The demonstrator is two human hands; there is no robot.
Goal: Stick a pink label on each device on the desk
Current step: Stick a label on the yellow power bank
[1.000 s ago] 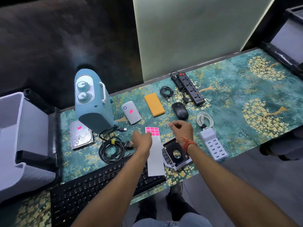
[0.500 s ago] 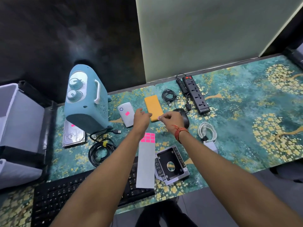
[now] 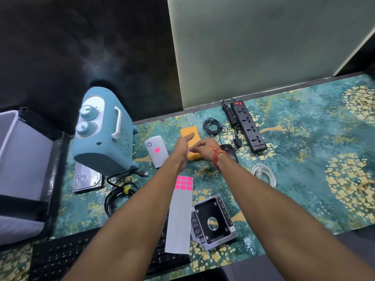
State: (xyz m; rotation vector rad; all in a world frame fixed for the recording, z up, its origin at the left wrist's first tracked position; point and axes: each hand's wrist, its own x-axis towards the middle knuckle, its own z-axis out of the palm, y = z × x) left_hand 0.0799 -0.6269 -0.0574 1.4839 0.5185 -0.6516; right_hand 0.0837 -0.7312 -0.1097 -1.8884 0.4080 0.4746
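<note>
Both hands reach over the yellow power bank, which lies flat on the desk between the white device on its left and the black mouse on its right. Left hand: grip released, fingers extended, fingertips resting on the power bank's top face. Right hand: fingers curled toward the power bank's near half; a trace of pink shows at the fingertips, but whether the grip is pinching a label cannot be told.

The label sheet lies on the desk near the person, between the forearms, its near end overlapping the black keyboard. A block of pink labels occupies its far end.

One pink label is stuck on the white device. The blue heater stands at far left, with a hard drive partly behind its near side. The drive caddy lies just right of the sheet. The black power strip lies at far right.
</note>
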